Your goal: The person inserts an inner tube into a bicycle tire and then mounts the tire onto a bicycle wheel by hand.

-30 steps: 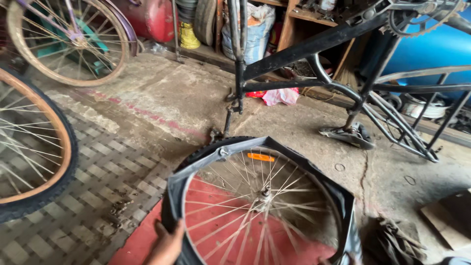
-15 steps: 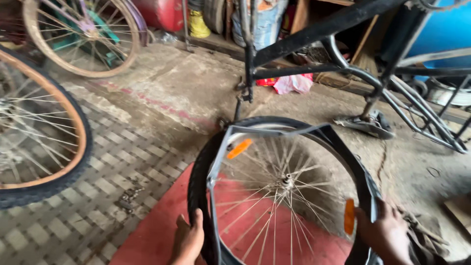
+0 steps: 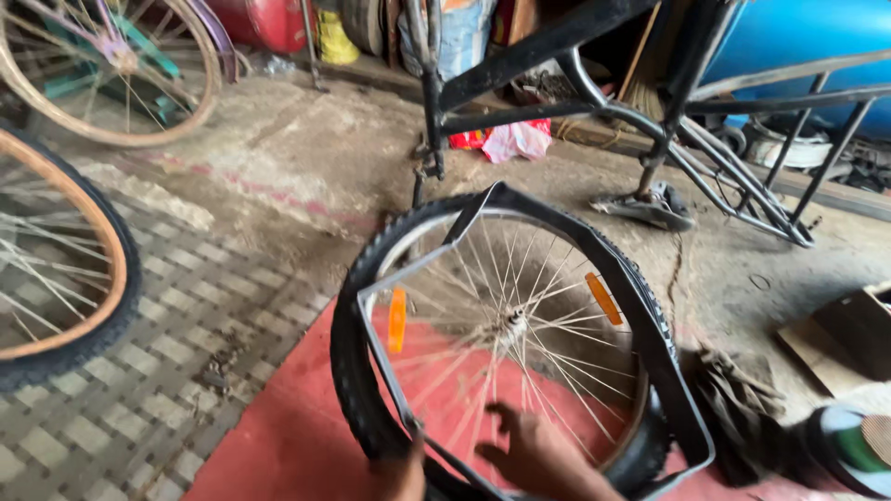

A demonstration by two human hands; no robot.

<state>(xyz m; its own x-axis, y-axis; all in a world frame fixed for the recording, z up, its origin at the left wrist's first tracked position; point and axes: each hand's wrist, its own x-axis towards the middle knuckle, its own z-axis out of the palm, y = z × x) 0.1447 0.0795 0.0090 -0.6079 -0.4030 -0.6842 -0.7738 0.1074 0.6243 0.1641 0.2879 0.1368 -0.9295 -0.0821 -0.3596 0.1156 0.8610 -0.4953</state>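
A bicycle wheel (image 3: 371, 278) with a knobby black tyre, thin spokes and two orange reflectors stands tilted on a red mat (image 3: 288, 427). A flat black rubber band (image 3: 650, 343) lies in angular folds around its rim. Only part of my left hand (image 3: 404, 471) shows at the bottom edge, gripping the wheel's lower rim. My right hand (image 3: 538, 455), blurred, hovers over the lower spokes with its fingers spread and nothing in it.
A black bicycle frame (image 3: 557, 37) stands behind the wheel on dirty concrete. Another tyred wheel (image 3: 102, 325) is at the left edge and a bare-rimmed one (image 3: 200, 102) at the top left. Rags (image 3: 742, 408) and cardboard (image 3: 845, 334) lie to the right.
The wheel has turned, so its orange reflectors sit in new places. My right hand left the wheel's right side and came to the lower spokes. My left hand stays at the bottom rim.
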